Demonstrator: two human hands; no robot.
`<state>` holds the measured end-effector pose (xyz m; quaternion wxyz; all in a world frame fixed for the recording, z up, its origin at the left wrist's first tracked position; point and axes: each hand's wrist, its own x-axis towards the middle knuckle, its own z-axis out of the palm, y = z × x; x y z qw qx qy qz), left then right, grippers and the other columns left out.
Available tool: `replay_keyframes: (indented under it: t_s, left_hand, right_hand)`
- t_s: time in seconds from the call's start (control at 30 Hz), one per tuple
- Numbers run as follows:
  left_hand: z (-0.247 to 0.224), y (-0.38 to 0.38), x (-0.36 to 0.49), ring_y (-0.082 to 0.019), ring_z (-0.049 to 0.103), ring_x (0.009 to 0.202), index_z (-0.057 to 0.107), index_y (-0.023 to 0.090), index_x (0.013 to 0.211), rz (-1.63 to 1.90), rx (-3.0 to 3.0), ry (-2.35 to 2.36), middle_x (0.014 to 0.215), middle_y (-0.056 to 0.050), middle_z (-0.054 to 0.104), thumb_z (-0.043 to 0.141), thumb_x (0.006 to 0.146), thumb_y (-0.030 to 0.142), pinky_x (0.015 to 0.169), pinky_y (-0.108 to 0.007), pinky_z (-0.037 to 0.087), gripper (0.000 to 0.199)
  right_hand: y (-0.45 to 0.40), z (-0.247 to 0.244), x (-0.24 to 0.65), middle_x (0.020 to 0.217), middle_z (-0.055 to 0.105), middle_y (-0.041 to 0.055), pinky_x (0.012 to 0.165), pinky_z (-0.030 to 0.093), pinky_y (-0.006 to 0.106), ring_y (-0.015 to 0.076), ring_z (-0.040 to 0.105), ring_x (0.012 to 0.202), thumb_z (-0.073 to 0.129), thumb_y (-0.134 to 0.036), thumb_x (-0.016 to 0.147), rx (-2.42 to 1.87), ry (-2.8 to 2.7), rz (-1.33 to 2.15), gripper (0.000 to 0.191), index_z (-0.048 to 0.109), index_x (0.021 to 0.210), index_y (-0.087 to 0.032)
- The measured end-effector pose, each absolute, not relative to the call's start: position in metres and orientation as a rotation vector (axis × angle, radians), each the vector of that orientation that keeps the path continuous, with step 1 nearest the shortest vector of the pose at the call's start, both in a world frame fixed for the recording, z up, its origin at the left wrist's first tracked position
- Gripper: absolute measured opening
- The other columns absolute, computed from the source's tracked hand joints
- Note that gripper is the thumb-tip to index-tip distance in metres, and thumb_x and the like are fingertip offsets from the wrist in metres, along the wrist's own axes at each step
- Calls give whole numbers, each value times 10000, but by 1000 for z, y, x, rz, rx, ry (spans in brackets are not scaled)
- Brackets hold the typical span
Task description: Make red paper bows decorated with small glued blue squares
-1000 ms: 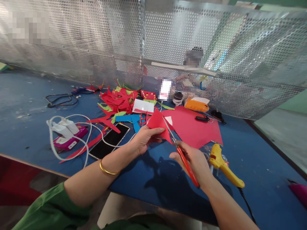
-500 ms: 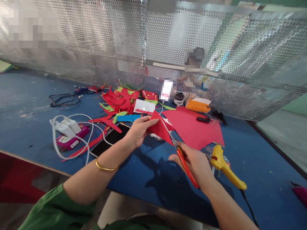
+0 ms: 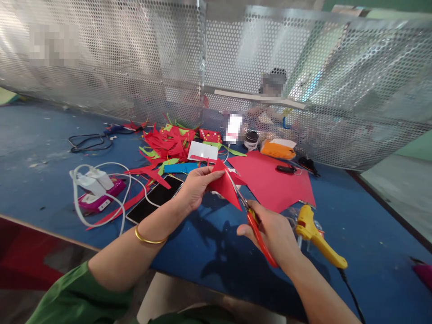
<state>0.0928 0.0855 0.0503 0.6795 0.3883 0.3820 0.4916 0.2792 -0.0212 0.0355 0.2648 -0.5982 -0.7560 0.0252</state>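
Note:
A small piece of red paper point(image 3: 227, 190) is pinched between the thumb and fingers of my left hand point(image 3: 198, 185). My right hand point(image 3: 272, 227) grips red-handled scissors point(image 3: 259, 240), whose blades lie against the small red piece. Beyond my right hand a large red sheet point(image 3: 275, 182) lies flat, with a small black object point(image 3: 285, 169) on it. Red and green paper scraps point(image 3: 172, 143) are heaped behind my left hand, near a blue strip point(image 3: 181, 168) and a white card point(image 3: 203, 151).
A yellow glue gun point(image 3: 317, 236) lies right of my right hand, its cord trailing forward. White cables and plugs sit on a purple power strip point(image 3: 101, 202) at left, beside a dark tablet point(image 3: 155, 198). A person sits behind the perforated metal screen point(image 3: 135, 58).
The scissors have shifted slightly against the small red piece, and a flap of that paper now stands out more to the right of the blades. Both hands have barely moved.

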Motion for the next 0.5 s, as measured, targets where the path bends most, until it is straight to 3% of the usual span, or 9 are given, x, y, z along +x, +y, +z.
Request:
replay_keyframes:
  t_s: [0.5]
  left_hand:
    - [48, 80, 99, -137, 677, 614, 759, 145, 745, 1056, 819, 844, 750, -60, 758, 887, 606, 255, 581, -231, 555, 220]
  right_hand:
    - [-22, 36, 279, 508, 619, -6, 462, 369, 255, 213, 672, 498, 311, -754, 916, -1661, -2047, 63, 655, 671, 988, -212]
